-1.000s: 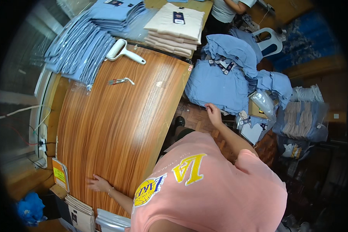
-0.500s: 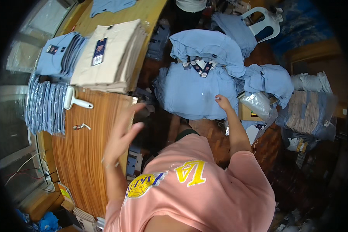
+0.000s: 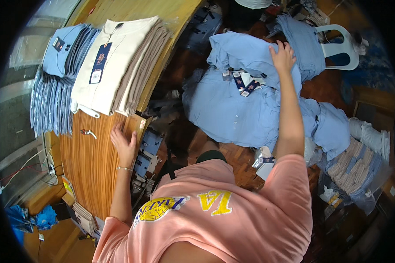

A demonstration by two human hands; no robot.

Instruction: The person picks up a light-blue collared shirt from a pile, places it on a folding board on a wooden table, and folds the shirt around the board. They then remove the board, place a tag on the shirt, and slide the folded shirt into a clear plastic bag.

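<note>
My left hand lies on the brown wood-grain table near its right edge, fingers spread and holding nothing. Over on the right, my right hand is stretched out onto a bunched light-blue shirt, its fingers apart on the cloth. That shirt lies on a pile of light-blue shirts, with several dark tags showing between them. Ahead of my left hand is a stack of folded cream and beige shirts, a dark tag on the top one.
Folded blue shirts stand beside bagged ones at the left. A white roller handle pokes out under the cream stack. A small metal tool lies on the table. A white plastic chair and bagged garments are at the right.
My left hand has come down from the air onto the table. My right hand has moved forward from the pile's near side to the bunched shirt. The cream stack now covers most of the roller.
</note>
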